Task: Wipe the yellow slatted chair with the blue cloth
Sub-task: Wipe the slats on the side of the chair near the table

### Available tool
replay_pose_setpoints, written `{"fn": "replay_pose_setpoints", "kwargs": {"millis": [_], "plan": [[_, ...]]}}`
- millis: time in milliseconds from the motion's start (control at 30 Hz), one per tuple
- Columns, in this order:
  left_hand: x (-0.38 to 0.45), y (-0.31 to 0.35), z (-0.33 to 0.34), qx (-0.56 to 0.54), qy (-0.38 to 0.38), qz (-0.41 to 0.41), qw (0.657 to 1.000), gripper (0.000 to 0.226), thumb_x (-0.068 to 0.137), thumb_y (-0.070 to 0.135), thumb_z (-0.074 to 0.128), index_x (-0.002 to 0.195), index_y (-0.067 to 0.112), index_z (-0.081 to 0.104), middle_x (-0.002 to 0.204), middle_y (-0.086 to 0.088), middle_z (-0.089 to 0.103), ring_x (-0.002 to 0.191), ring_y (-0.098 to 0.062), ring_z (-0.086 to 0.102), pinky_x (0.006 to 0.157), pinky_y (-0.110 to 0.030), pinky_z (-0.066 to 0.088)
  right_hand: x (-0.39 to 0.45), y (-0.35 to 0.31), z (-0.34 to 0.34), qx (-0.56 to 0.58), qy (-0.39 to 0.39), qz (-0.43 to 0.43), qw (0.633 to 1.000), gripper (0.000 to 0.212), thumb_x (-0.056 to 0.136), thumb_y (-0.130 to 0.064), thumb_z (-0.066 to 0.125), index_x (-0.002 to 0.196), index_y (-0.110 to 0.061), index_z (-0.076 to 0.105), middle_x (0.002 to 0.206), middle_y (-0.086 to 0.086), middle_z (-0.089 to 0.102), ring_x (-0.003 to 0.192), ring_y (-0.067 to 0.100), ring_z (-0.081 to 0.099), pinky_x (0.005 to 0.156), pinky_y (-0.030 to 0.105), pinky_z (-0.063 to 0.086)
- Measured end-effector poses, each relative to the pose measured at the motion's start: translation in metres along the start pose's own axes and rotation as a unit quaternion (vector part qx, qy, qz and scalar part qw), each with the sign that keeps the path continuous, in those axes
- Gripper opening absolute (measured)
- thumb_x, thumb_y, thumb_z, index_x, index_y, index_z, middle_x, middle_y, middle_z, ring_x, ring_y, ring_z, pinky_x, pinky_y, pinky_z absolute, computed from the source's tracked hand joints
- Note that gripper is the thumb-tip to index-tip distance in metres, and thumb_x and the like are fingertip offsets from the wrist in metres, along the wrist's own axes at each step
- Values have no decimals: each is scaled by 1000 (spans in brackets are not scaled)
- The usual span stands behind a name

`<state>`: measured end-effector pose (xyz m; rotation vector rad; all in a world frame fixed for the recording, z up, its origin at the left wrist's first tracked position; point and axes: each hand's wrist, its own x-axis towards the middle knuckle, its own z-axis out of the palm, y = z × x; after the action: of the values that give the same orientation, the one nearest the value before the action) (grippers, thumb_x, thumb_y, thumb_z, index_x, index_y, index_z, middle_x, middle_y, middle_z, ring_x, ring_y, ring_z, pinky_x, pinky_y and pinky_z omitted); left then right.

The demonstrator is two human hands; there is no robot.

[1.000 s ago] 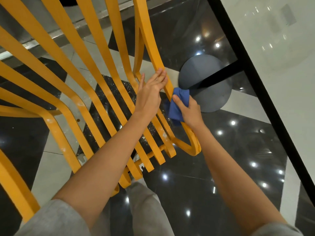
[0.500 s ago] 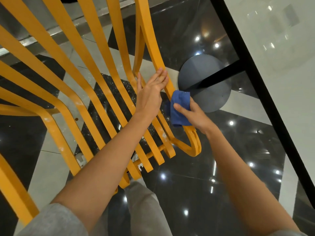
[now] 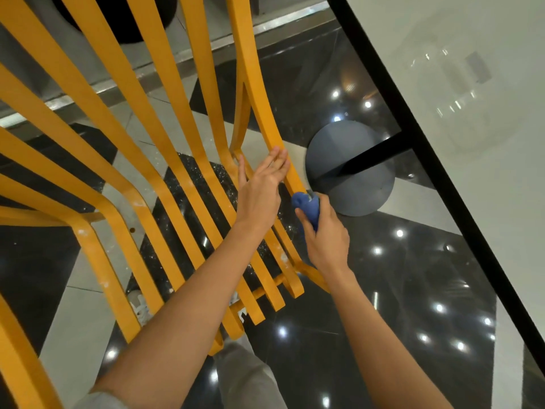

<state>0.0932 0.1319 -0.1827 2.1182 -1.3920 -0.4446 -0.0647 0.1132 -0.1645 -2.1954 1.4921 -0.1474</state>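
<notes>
Head view: right hand (image 3: 326,236) fisted around bunched blue cloth (image 3: 308,206), cloth sticking out above the knuckles, pressed against the outermost slat of the yellow slatted chair (image 3: 165,160). Left hand (image 3: 261,191) just left of cloth, fingers flat and loosely spread on the same slat, holding nothing. Round table base (image 3: 354,172) beyond right hand, on glossy floor.

Matt painted chair (image 3: 165,160) — soft cloth (image 3: 308,206), glossy floor (image 3: 383,290)

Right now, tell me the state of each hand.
Left hand: open, fingers laid flat against the yellow slatted chair, steadying it.
Right hand: closed around the blue cloth, pressing it to the outer slat.
</notes>
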Motion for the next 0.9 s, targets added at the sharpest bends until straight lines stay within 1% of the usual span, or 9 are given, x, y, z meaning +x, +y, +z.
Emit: {"fn": "replay_pose_setpoints", "kwargs": {"millis": [167,367,500,600,667,733,767,867,900], "plan": [[-1,-1,4,-8,2,1,1000,39,101,19,49,140,20,52,153,7,40,148,-7,21,121,-58,1,30,-7,1,64,-21,130,989,43,97,-58,38,110,-20,53,91,4,65,83,28,64,70,43,52],[-1,0,0,0,-12,-3,1000,40,103,26,45,143,22,48,155,9,37,149,-7,17,121,-54,-5,-18,0,-1,24,14,71,997,38,98,-42,50,133,-27,42,110,-9,60,91,12,59,74,33,49],[-1,4,0,-14,-14,-15,1000,41,103,31,43,142,21,48,154,9,37,149,-6,17,121,-53,-6,1,2,5,48,14,144,988,36,98,-53,42,115,-23,53,92,2,68,80,22,65,68,42,53],[-1,5,-2,-16,-17,-17,1000,42,103,34,44,143,20,48,155,8,36,149,-6,17,121,-55,-4,17,9,2,188,-31,195,962,36,92,-62,47,98,-28,58,88,0,68,81,22,66,72,44,54],[-2,8,-5,-5,-30,-18,999,46,102,36,45,144,18,44,157,6,33,150,-8,14,121,-55,-1,11,17,-7,256,-79,185,946,31,93,-54,55,106,-26,59,98,-1,69,88,17,68,75,32,55],[-5,13,-6,4,-40,-13,999,52,101,39,46,147,15,40,159,1,29,151,-12,12,122,-54,4,3,22,-16,299,-124,147,935,20,93,-39,61,108,-27,58,100,-8,68,85,1,66,70,15,52],[-9,16,-5,1,-42,-6,999,54,100,39,47,147,13,40,159,-2,29,151,-15,13,122,-53,7,3,24,-19,301,-133,123,936,17,93,-34,63,107,-28,58,99,-11,67,83,-2,65,69,12,51],[-29,26,8,-34,-55,23,998,50,102,32,47,146,9,42,156,-7,34,149,-18,20,122,-51,15,16,23,-25,275,-130,89,948,13,91,-32,67,96,-21,63,89,-3,70,79,7,67,69,23,53],[-35,29,13,-50,-59,26,997,47,103,29,46,145,9,43,155,-6,36,149,-17,21,122,-49,16,19,24,-28,279,-137,90,946,12,92,-30,66,92,-19,63,85,-2,70,75,6,67,66,21,52]]}}
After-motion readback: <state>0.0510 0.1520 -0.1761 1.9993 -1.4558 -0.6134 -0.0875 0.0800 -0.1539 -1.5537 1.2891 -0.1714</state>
